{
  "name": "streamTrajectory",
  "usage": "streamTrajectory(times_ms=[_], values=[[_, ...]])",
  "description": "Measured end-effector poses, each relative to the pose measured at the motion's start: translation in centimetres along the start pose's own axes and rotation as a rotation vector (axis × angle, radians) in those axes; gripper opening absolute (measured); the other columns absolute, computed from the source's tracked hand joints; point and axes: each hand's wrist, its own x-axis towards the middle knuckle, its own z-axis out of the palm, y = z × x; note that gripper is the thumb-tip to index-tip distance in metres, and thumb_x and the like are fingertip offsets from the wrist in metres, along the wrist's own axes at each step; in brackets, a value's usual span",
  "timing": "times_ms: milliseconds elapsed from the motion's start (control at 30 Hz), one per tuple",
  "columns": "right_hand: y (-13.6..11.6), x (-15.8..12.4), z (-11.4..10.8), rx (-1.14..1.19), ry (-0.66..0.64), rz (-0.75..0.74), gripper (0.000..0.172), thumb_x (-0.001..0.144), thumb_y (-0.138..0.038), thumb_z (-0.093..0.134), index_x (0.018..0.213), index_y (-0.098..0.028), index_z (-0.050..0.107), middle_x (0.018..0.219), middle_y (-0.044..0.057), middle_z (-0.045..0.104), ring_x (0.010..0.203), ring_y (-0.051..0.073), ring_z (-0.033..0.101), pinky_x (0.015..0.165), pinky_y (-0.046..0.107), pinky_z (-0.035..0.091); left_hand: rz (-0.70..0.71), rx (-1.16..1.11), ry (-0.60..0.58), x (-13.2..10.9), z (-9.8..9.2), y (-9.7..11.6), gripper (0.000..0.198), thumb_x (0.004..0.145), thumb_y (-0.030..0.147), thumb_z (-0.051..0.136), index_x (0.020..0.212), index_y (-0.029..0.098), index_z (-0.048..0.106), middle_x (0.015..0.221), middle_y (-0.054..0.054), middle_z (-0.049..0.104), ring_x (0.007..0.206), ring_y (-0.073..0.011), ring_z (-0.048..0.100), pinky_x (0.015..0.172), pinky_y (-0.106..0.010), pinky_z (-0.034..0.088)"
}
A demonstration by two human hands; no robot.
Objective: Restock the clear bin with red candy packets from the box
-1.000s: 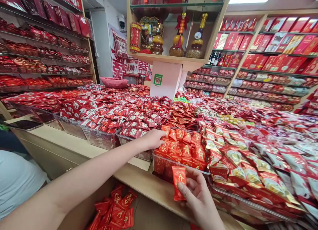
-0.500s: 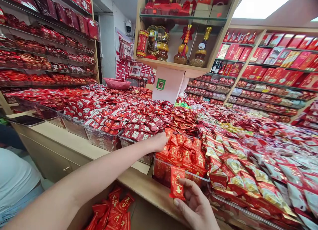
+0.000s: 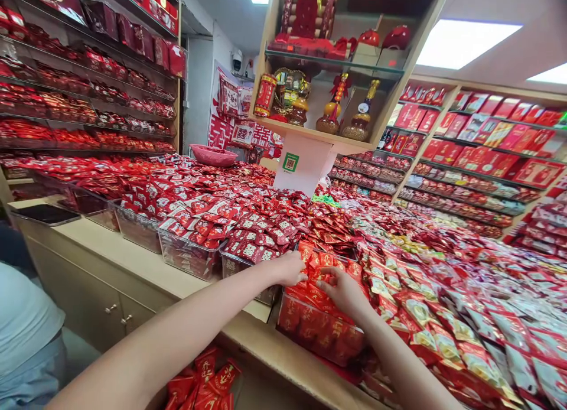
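A clear plastic bin (image 3: 319, 339) on the wooden counter (image 3: 133, 262) is packed with upright red packets with gold characters (image 3: 330, 260). My left hand (image 3: 290, 268) rests at the bin's far left corner, its fingers curled against the packets there. My right hand (image 3: 343, 292) lies on top of the packets in the middle of the bin, with its fingertips pinched on one red packet. The two hands are a few centimetres apart. An open box of the same red packets (image 3: 208, 380) sits below the counter edge, under my left forearm.
Neighbouring clear bins of dark red sweets (image 3: 190, 244) and gold-and-red packets (image 3: 443, 321) crowd both sides. A dark phone (image 3: 44, 214) lies at the counter's left end. A pink basket (image 3: 213, 155) and a QR-code sign (image 3: 290, 162) stand behind. A person in light blue (image 3: 22, 333) is at the left edge.
My right hand rose from below the bin's front edge, where it held one red packet, and now sits on the packets inside the bin. The left hand stayed put. The view tilted upward.
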Motion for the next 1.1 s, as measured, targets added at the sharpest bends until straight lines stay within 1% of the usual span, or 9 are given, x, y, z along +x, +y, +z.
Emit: streamTrajectory(times_ms=[200,367,433,500,633,800,900,1000,1100], values=[[-0.7,-0.1,-1.1,-0.292,-0.124,-0.005,0.022,0.077,-0.025,0.053,0.093,-0.014,0.064,0.076,0.007,0.066,0.076,0.019,0.060,0.073,0.034,0.043,0.026,-0.023,0.083,0.1,1.0,-0.3,0.028,0.084,0.034,0.040,0.089,0.017,0.061,0.098,-0.010,0.055,0.096,-0.0218,0.051,0.086,-0.030,0.039],[-0.7,0.4,-1.8,-0.439,-0.162,0.004,0.023,0.077,-0.026,0.056,0.095,-0.013,0.061,0.086,0.006,0.066,0.084,0.019,0.060,0.078,0.038,0.044,0.032,-0.036,0.104,0.1,1.0,-0.4,0.030,0.086,0.032,0.037,0.089,0.016,0.061,0.098,-0.011,0.055,0.095,-0.0215,0.051,0.087,-0.032,0.038],[-0.7,0.7,-1.9,-0.474,-0.159,0.001,0.028,0.076,-0.028,0.058,0.098,-0.012,0.059,0.095,0.008,0.065,0.090,0.019,0.059,0.081,0.038,0.044,0.050,-0.034,0.065,-0.1,0.7,-0.5,0.028,0.084,0.033,0.040,0.089,0.016,0.062,0.098,-0.011,0.056,0.096,-0.0221,0.051,0.087,-0.032,0.039],[-0.7,1.0,-1.9,-0.494,-0.164,-0.002,0.033,0.074,-0.030,0.061,0.101,-0.011,0.058,0.103,0.010,0.062,0.096,0.020,0.056,0.084,0.038,0.043,0.067,-0.034,0.009,-0.1,0.3,-0.7,0.030,0.079,0.038,0.049,0.097,0.017,0.060,0.104,-0.011,0.056,0.099,-0.0230,0.051,0.086,-0.031,0.040],[-0.7,1.7,-1.8,-0.497,-0.200,0.006,0.035,0.073,-0.031,0.063,0.102,-0.012,0.057,0.107,0.009,0.061,0.097,0.020,0.056,0.083,0.038,0.044,0.057,-0.031,-0.080,0.1,-0.8,-0.8,0.059,0.069,0.038,0.062,0.121,0.018,0.045,0.123,-0.012,0.048,0.112,-0.0241,0.045,0.090,-0.029,0.039],[-0.7,1.8,-1.7,-0.490,-0.198,-0.004,0.040,0.072,-0.031,0.064,0.107,-0.013,0.055,0.110,0.010,0.059,0.097,0.021,0.056,0.083,0.038,0.044,-0.005,-0.010,-0.195,1.1,-2.4,-0.1,0.047,0.070,0.036,0.061,0.112,0.018,0.052,0.115,-0.011,0.058,0.098,-0.0246,0.056,0.080,-0.030,0.045],[-0.7,1.7,-1.8,-0.485,-0.179,-0.014,0.042,0.072,-0.030,0.063,0.109,-0.012,0.054,0.110,0.011,0.058,0.096,0.021,0.056,0.082,0.037,0.044,-0.028,0.004,-0.227,1.7,-3.0,0.2,0.058,0.062,0.034,0.068,0.115,0.016,0.050,0.116,-0.013,0.057,0.098,-0.0268,0.056,0.078,-0.031,0.045],[-0.6,1.5,-2.0,-0.473,-0.156,-0.030,0.037,0.072,-0.027,0.061,0.104,-0.011,0.057,0.106,0.011,0.060,0.097,0.021,0.055,0.081,0.036,0.043,-0.018,0.000,-0.263,2.0,-3.1,0.0,0.068,0.054,0.031,0.074,0.115,0.013,0.050,0.116,-0.015,0.057,0.095,-0.0282,0.057,0.074,-0.031,0.046],[-0.5,1.3,-2.2,-0.447,-0.130,-0.055,0.032,0.073,-0.024,0.059,0.101,-0.009,0.058,0.104,0.013,0.061,0.097,0.022,0.056,0.081,0.036,0.042,-0.008,-0.008,-0.269,1.6,-3.2,-0.3,0.060,0.055,0.029,0.073,0.109,0.010,0.055,0.110,-0.015,0.061,0.088,-0.0266,0.059,0.069,-0.030,0.045]])
